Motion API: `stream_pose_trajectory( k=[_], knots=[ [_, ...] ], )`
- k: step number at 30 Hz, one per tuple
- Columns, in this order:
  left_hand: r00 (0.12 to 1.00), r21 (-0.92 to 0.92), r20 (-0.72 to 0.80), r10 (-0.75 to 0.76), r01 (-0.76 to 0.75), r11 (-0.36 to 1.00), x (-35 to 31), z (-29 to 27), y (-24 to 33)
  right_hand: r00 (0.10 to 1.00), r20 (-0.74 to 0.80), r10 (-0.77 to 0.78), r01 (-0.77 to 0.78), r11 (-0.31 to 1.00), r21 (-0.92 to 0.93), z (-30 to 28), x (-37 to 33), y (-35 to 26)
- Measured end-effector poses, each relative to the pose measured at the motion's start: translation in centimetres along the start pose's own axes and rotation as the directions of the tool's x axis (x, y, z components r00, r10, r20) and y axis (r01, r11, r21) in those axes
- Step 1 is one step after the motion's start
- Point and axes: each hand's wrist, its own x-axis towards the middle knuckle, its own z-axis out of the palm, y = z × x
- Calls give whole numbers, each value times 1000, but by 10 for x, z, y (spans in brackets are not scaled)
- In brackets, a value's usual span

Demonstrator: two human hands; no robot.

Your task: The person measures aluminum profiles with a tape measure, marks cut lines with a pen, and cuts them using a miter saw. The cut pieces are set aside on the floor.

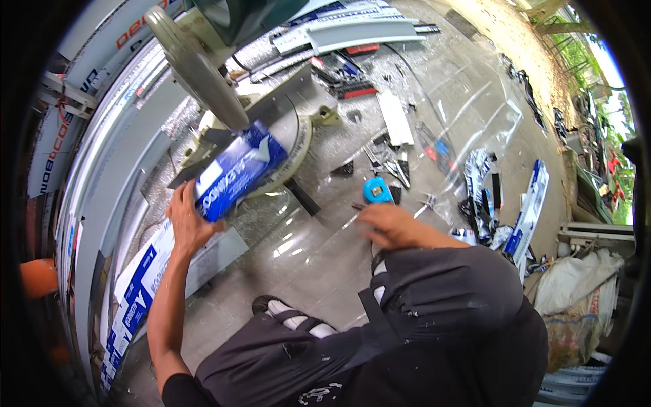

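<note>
My left hand (190, 220) is closed round the near end of a profile wrapped in blue-and-white film (239, 171). The profile lies at a slant across the base of a miter saw (298, 146), under the saw's grey-beige upper housing (203, 74). My right hand (388, 228) is just above my right knee, fingers curled and a little blurred. A small dark tip shows by its fingertips, too unclear to name. Just beyond that hand, a light-blue tape measure (376, 190) rests on the floor.
Long film-covered profiles (129, 298) run along my left side. Metal offcuts (392, 163), a white strip (395, 119) and clear plastic film (481, 129) litter the floor ahead. Crumpled film (478, 183) and a blue-white strip (527, 214) lie at right, near a sack (576, 298).
</note>
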Motion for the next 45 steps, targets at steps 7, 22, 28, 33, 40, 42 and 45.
stream_pose_trajectory(
  k=[7,22,28,33,40,42,45],
  knots=[
    [990,-53,-86,110,-114,992,59,36,88,573,-462,677,-677,709,200,-37,-46,46],
    [647,-238,178,742,-703,670,-67,51,71,979,-145,140,-184,914,-361,62,-9,33],
    [591,-366,438,677,-571,735,-109,40,55,933,-248,259,-300,943,-147,13,8,34],
    [660,-476,389,643,-453,754,-94,34,74,950,6,311,-288,887,-362,-15,17,54],
    [769,-717,411,490,-60,695,-54,28,108,831,-17,556,-550,817,-176,-31,28,27],
    [773,-806,474,423,187,561,-50,27,121,913,-173,369,-363,930,65,-36,50,6],
    [789,-880,473,392,441,176,-54,23,151,874,6,485,-422,755,502,-50,77,-38]
  ],
)
